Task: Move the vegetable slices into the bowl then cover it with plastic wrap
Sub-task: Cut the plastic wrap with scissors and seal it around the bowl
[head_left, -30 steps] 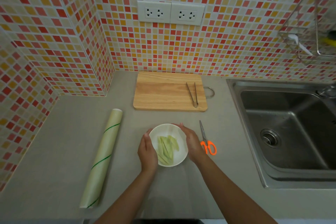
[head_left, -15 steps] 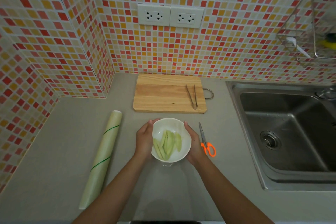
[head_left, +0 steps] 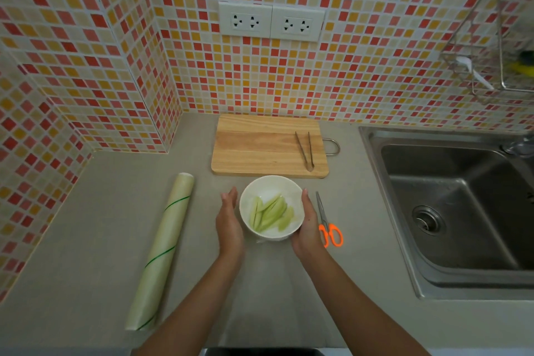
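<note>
Left hand (head_left: 229, 224) has drawn off the white round bowl (head_left: 271, 206), open; right hand (head_left: 307, 225) cups it, orange-handled scissors (head_left: 328, 224) just beside.

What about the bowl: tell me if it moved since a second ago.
Yes. The bowl has shifted farther from the person, up to the cutting board's near edge.

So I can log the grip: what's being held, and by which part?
The right hand cups the bowl by its right side; the left hand is just off its left side.
</note>
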